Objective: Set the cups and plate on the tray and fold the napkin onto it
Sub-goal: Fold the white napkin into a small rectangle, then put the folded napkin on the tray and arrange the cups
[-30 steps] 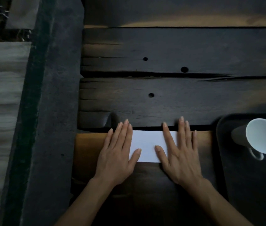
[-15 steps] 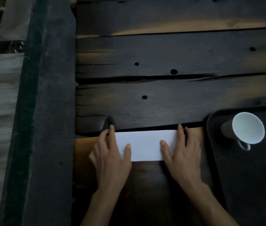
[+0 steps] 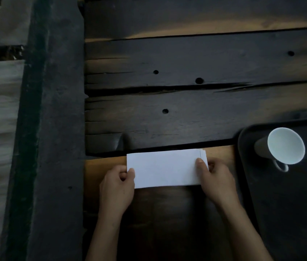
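A white napkin (image 3: 165,168), folded into a long rectangle, lies on the dark wooden table near its front. My left hand (image 3: 117,183) pinches the napkin's left end between thumb and fingers. My right hand (image 3: 214,178) pinches its right end, where the layered edges show. A dark tray (image 3: 290,213) lies to the right, partly cut off by the frame. On its far left part stands a white cup (image 3: 282,146) with its handle toward me. No plate or second cup is in view.
The table (image 3: 186,113) is made of dark rough planks with cracks and small holes. Along its left side runs a dark stone ledge (image 3: 54,129), with pale flooring beyond it.
My hands were flat on the napkin pressing it down; they slid outward to its ends and now pinch them. More of the napkin shows.
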The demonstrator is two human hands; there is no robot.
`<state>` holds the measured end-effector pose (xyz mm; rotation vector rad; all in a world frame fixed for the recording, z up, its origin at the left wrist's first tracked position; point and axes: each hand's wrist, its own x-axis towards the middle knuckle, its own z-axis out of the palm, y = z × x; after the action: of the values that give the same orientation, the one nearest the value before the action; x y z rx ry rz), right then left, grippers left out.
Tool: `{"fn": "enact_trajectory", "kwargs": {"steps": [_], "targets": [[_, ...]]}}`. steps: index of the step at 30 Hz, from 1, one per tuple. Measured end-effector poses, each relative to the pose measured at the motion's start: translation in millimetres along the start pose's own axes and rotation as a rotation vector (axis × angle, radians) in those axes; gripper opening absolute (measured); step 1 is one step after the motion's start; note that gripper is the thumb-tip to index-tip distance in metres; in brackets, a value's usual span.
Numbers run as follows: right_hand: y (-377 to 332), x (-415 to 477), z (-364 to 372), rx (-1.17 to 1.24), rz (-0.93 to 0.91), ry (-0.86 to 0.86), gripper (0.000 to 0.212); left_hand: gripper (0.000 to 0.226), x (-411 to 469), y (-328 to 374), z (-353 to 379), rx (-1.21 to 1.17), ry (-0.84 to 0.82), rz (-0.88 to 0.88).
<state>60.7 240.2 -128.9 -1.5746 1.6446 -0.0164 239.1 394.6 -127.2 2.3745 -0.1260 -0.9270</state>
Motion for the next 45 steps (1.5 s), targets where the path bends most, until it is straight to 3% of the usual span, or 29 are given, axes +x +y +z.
{"fn": "enact_trajectory", "kwargs": {"steps": [9,14,22,26,34,45], "targets": [[0.8,-0.3,-20.0,0.443,-0.009,-0.192,0.010,0.011,-2.1,-3.6,-13.0,-0.506,-0.179,-0.086],[-5.9,-18.3,-56.0,0.609,-0.016,-0.267,0.021,0.013,-17.7,4.0,-32.4,-0.611,-0.310,-0.053],[-9.3,-61.0,-114.6,0.719,-0.081,-0.218,0.021,0.014,-70.7,33.7,-43.4,-0.720,-0.385,0.028],[1.9,-66.0,-150.3,0.672,-0.161,-0.208,0.013,0.017,-98.1,48.3,-38.4,-0.721,-0.463,0.103],[60.8,-51.5,-222.7,0.614,-0.193,-0.293,0.017,0.029,-162.5,60.2,14.0,-0.711,-0.513,0.179],[154.6,3.3,-293.3,0.476,-0.170,-0.377,0.018,0.031,-238.3,61.1,141.0,-0.656,-0.270,0.057]]}}
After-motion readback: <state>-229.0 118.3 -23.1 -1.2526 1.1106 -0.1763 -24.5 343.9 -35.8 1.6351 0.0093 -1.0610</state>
